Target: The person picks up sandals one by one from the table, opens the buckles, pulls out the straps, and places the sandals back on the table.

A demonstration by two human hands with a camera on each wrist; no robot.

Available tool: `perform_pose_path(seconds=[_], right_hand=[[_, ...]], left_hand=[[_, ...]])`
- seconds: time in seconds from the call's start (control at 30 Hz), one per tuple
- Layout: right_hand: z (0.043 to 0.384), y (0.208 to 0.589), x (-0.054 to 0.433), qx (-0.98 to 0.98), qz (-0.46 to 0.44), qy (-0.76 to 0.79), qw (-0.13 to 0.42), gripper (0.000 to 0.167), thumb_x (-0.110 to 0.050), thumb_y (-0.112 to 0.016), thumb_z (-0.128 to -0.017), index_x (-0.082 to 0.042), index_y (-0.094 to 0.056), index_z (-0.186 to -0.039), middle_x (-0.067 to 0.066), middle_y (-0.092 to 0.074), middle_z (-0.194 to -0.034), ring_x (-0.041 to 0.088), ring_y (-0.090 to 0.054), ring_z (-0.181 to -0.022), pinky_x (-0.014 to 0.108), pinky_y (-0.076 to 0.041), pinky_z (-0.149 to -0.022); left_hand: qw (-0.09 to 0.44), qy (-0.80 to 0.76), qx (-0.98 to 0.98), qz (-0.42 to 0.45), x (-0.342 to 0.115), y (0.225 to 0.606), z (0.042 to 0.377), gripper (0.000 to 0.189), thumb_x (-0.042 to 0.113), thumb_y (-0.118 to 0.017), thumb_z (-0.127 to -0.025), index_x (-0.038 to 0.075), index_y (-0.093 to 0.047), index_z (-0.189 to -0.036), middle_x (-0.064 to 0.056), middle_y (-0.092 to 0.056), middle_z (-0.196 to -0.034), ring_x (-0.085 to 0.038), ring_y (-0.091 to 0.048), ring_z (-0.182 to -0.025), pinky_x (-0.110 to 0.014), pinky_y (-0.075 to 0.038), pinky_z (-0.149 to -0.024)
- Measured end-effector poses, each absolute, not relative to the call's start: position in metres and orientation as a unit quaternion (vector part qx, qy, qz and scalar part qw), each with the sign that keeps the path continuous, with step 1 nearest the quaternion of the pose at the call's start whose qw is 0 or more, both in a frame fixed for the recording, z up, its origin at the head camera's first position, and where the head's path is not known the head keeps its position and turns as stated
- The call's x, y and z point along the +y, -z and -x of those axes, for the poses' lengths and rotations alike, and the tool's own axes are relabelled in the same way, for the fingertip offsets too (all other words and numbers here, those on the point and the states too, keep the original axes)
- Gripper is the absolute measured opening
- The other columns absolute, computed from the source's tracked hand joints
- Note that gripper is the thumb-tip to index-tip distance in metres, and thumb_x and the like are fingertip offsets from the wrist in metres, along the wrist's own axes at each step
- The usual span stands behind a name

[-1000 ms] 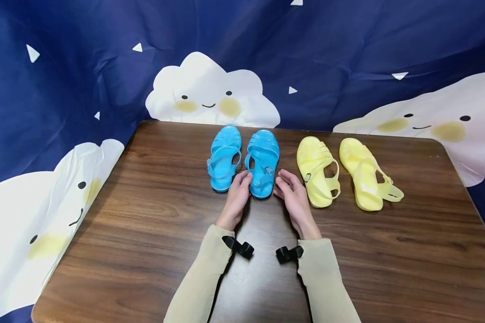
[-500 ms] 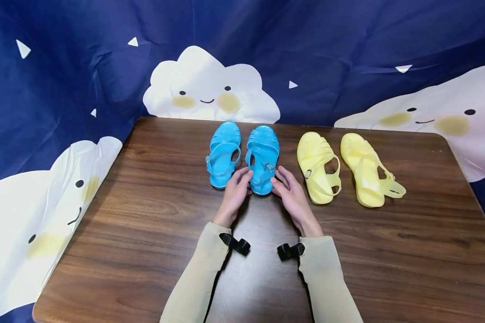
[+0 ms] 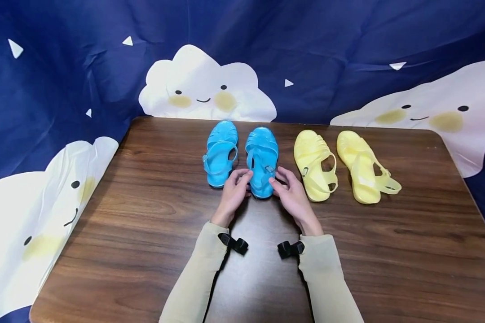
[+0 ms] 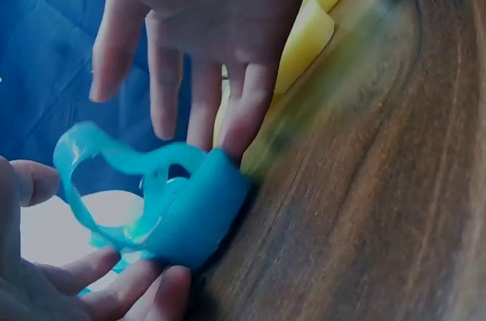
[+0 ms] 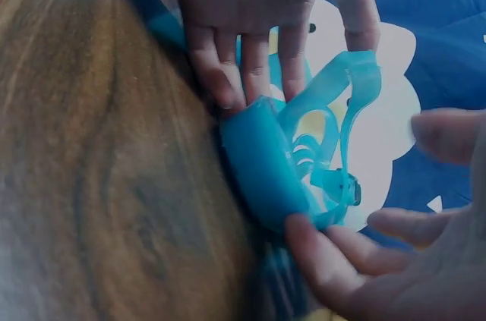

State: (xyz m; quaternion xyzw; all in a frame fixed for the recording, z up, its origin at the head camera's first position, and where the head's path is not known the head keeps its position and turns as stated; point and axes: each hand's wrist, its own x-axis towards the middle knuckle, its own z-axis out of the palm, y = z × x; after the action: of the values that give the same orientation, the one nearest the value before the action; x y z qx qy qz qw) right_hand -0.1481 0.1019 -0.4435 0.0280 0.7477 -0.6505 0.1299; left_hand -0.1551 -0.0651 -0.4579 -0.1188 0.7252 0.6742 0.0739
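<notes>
A pair of blue jelly sandals lies near the table's back edge in the head view, toes toward the backdrop. The right-hand blue sandal (image 3: 262,152) is between my two hands. My left hand (image 3: 231,195) touches the left side of its heel, fingers extended. On the other side, the fingers of my right hand (image 3: 293,193) rest against the heel. In the left wrist view the blue heel (image 4: 201,215) has fingertips along both sides, thumbs raised away from it. The raised heel strap (image 5: 338,86) shows in the right wrist view. The left-hand blue sandal (image 3: 220,154) lies beside my left hand.
Two pale yellow sandals, one (image 3: 315,166) near my right hand and another (image 3: 361,168) farther right, lie on the brown wooden table (image 3: 145,215). A dark blue backdrop (image 3: 315,40) with clouds hangs behind the table.
Both hands have closed in from beside the right-hand blue sandal to touch its heel. That sandal has shifted slightly toward me. The head view has moved a little.
</notes>
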Motion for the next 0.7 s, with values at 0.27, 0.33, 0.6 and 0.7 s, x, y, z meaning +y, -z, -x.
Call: perform_pose_path(seconds=[0.27, 0.33, 0.6, 0.7], right_hand=[[0.1470, 0.4428, 0.1050, 0.774, -0.047, 0.619, 0.130, 0.054, -0.018, -0.054, -0.098, -0.001, -0.035, -0.145, 0.022, -0.048, -0.139, 0.033, -0.058, -0.111, 0.043, -0.053, -0.092], [0.1470, 0.4431, 0.1052, 0.781, -0.045, 0.609, 0.129, 0.053, -0.018, -0.054, -0.097, -0.002, -0.037, -0.145, 0.021, -0.049, -0.137, 0.032, -0.059, -0.107, 0.042, -0.053, -0.091], [0.1465, 0.4437, 0.1071, 0.790, -0.023, 0.599, 0.130, 0.050, -0.013, -0.055, -0.096, 0.000, -0.042, -0.141, 0.023, -0.051, -0.132, 0.030, -0.060, -0.100, 0.042, -0.055, -0.087], [0.1457, 0.4445, 0.1088, 0.790, -0.010, 0.599, 0.132, 0.047, -0.011, -0.054, -0.095, 0.001, -0.045, -0.139, 0.024, -0.052, -0.130, 0.027, -0.061, -0.097, 0.042, -0.055, -0.086]], left_hand=[[0.069, -0.604, 0.788, 0.099, -0.0671, 0.4576, 0.1533, 0.035, 0.037, -0.060, -0.093, 0.010, -0.057, -0.115, -0.005, -0.065, -0.080, -0.018, -0.063, -0.070, -0.028, -0.052, -0.067], [0.070, -0.584, 0.803, 0.094, -0.0674, 0.4573, 0.1535, 0.037, 0.037, -0.060, -0.092, 0.010, -0.056, -0.118, -0.004, -0.066, -0.079, -0.018, -0.063, -0.069, -0.028, -0.050, -0.068], [0.079, -0.565, 0.819, 0.061, -0.0732, 0.4562, 0.1554, 0.038, 0.027, -0.057, -0.092, 0.007, -0.056, -0.124, -0.003, -0.063, -0.075, -0.020, -0.061, -0.066, -0.026, -0.047, -0.062], [0.084, -0.563, 0.820, 0.052, -0.0746, 0.4562, 0.1555, 0.036, 0.024, -0.055, -0.091, 0.006, -0.056, -0.123, -0.003, -0.061, -0.076, -0.020, -0.061, -0.066, -0.026, -0.047, -0.062]])
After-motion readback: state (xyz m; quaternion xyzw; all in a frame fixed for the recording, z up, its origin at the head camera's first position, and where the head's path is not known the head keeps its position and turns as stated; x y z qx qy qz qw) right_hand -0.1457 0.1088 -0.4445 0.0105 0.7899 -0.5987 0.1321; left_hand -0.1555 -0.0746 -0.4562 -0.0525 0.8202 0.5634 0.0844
